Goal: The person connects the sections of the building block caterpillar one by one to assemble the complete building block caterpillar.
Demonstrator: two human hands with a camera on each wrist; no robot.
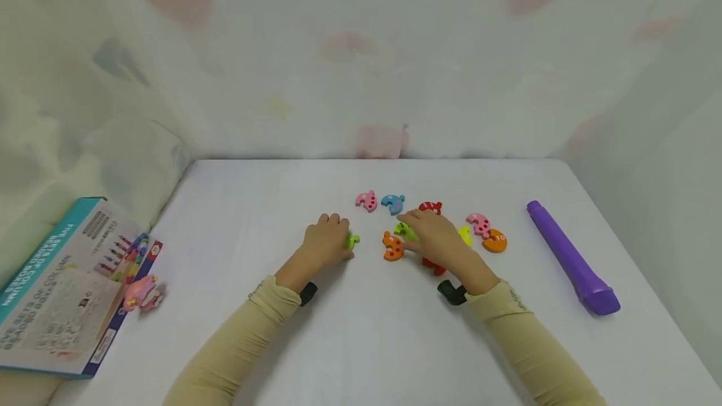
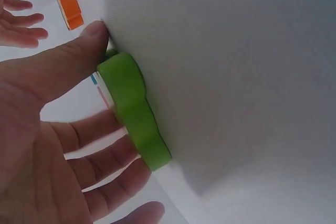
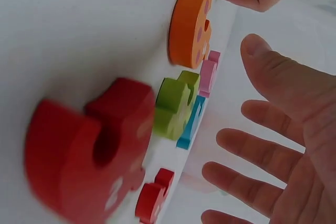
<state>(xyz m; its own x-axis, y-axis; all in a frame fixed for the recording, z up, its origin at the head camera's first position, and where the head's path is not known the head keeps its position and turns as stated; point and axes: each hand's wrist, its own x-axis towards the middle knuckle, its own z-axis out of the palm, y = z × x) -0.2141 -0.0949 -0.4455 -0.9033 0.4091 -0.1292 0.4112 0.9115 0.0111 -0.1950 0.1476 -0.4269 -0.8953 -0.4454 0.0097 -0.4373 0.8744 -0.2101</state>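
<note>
My left hand [image 1: 325, 242] holds a green number puzzle piece [image 2: 137, 114] at the table, thumb at one end and fingertips along its side. Only a bit of that piece shows past the hand in the head view. My right hand [image 1: 441, 238] hovers over the cluster of pieces, fingers spread and holding nothing. Below and beside it lie an orange spotted piece [image 1: 393, 247], a light green piece [image 3: 176, 103] and a red piece [image 3: 68, 156]. Another red piece [image 1: 431, 207] sits just beyond the fingers. The right hand partly covers a yellow piece [image 1: 465, 235].
Pink [image 1: 366, 200] and blue [image 1: 393, 203] pieces lie farther back. Right of the hand are another pink piece [image 1: 479, 224] and an orange piece marked 10 [image 1: 495, 241]. A purple plastic stick [image 1: 572, 255] lies at right. A box [image 1: 62, 293] and pink toy [image 1: 142, 294] are at left.
</note>
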